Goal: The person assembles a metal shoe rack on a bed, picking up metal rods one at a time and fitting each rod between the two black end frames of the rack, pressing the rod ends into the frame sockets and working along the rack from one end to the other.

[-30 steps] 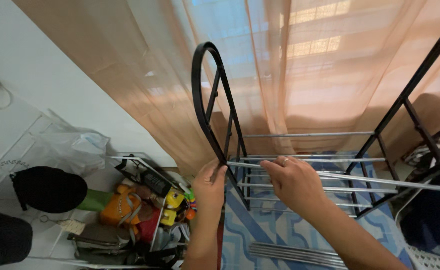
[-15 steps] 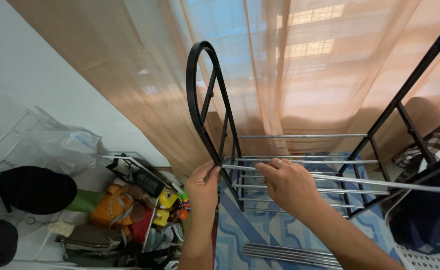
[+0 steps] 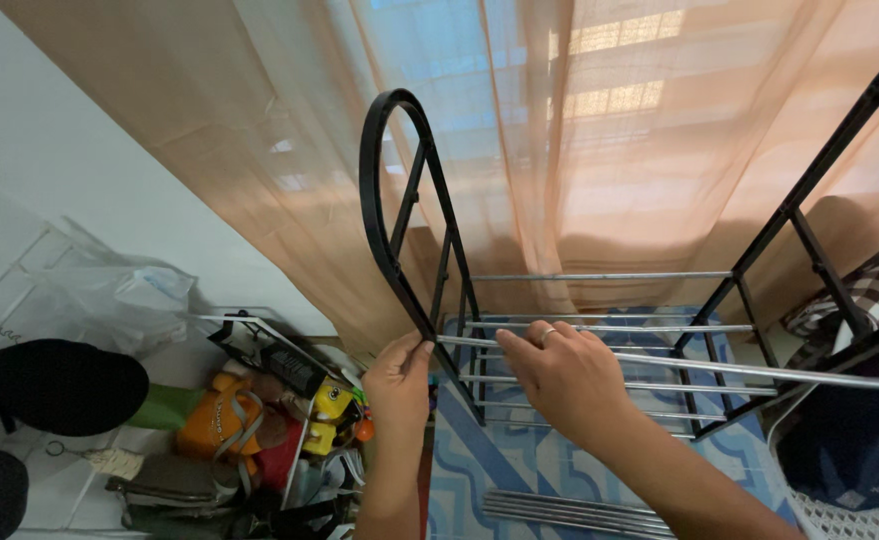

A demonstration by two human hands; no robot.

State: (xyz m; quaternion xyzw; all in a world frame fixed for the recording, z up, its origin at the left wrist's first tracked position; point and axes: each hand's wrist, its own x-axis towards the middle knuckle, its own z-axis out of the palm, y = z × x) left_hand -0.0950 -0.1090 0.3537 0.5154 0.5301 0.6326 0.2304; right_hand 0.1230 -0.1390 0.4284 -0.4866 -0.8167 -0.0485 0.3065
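Observation:
A black metal drying rack frame (image 3: 391, 200) with an arched end stands in front of a peach curtain. Thin silver rods (image 3: 599, 277) run across it toward the black frame on the right (image 3: 809, 195). My left hand (image 3: 397, 378) pinches the black arch where the near end of a silver rod (image 3: 759, 370) meets it. My right hand (image 3: 564, 375), with a ring on one finger, is curled over that same rod a little to the right. More loose silver rods (image 3: 569, 508) lie on the blue patterned floor mat below.
A pile of toys, bags and a wire rack (image 3: 269, 420) sits on the floor at left, next to a black bag (image 3: 59, 385) and a clear plastic bag (image 3: 124, 295). A checked cloth (image 3: 864, 295) and a white basket (image 3: 849, 515) are at right.
The view has shifted slightly; both hands stay at the rod's left end, with the left hand closing in on the joint at the black arch.

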